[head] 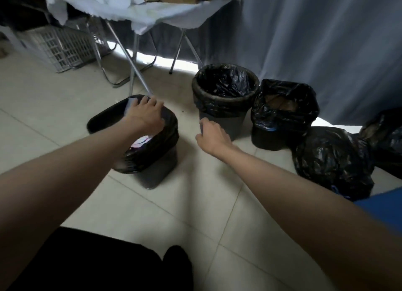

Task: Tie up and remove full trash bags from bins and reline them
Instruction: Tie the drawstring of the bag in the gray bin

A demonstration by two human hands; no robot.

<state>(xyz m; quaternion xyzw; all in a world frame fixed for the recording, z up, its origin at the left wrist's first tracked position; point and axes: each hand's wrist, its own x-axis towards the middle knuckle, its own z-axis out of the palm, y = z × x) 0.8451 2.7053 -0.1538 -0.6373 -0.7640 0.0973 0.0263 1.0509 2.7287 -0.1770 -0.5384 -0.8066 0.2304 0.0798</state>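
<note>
Head view, both hands out over the tiled floor (65, 108).

Left hand (146, 114): fingers spread and curled down over the far rim of the near bin (156, 171), palm pressing on the black liner (156, 147) folded over that rim. Looks like a loose grip on liner plus rim; fingertips are hidden past the edge, so can't confirm a pinch. Bin sits at 11 o'clock from frame centre. Something white/pink shows inside under the wrist, can't identify it.

Right hand (212, 136): fingers half curled, back of hand toward camera, just beside the lower wall of the middle bin (224, 121) at 12 o'clock. Touching or just short of it: can't tell, and can't tell whether it holds anything. Motion blur on the fingers.

Middle bin is lined, black bag (226, 82) rolled over the rim, crumpled inside.

Third bin (269, 138) at 1 o'clock, touching the middle bin; its bag (282, 99) stands up loose and open, brownish contents inside, unclear.

Full black bag (332, 162) on the floor at 3 o'clock; another dark bag (385, 142) behind it is cut off by the right edge.

Folding tabletop (152, 12) with cloth at 12 o'clock, top cropped. Grey curtain (326, 40) at 1–2 o'clock. Plastic crate (58, 47) at 10 o'clock.
</note>
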